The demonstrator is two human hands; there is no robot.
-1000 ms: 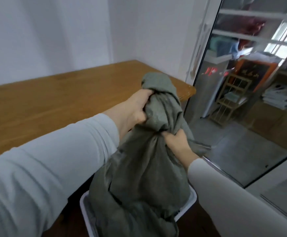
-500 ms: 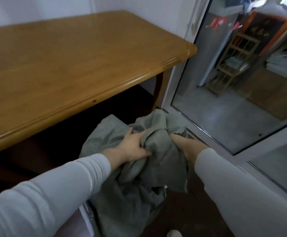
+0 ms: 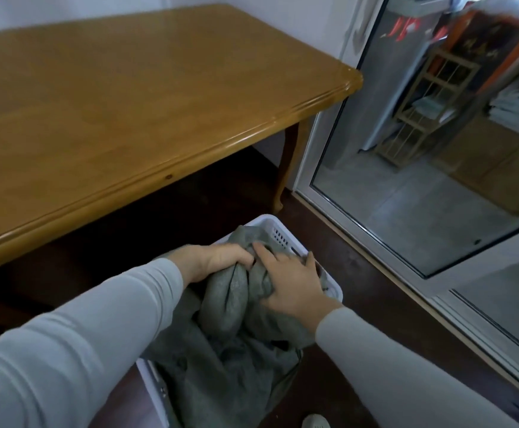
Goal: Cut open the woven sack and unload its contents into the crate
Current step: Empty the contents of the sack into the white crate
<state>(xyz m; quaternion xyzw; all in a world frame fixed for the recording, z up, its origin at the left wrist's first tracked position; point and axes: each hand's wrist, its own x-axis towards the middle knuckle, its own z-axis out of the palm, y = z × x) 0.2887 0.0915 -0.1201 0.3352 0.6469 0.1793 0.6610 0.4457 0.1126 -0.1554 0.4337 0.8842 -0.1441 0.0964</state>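
A bundle of grey-green cloth lies heaped in a white slotted plastic crate on the dark floor below me. My left hand is clenched on a fold of the cloth at the top of the heap. My right hand lies on the cloth just to its right, fingers spread and pressing into the fabric. Most of the crate is hidden under the cloth; only its far corner and part of its left rim show. No woven sack or cutting tool is in view.
A large wooden table stands just beyond the crate, its curved leg near the crate's far corner. A glass door runs along the right. A shoe tip shows at the bottom.
Both hands have gone down with the cloth, from held up in front of me to pressed into the crate. The right hand has loosened from a grip to spread fingers.
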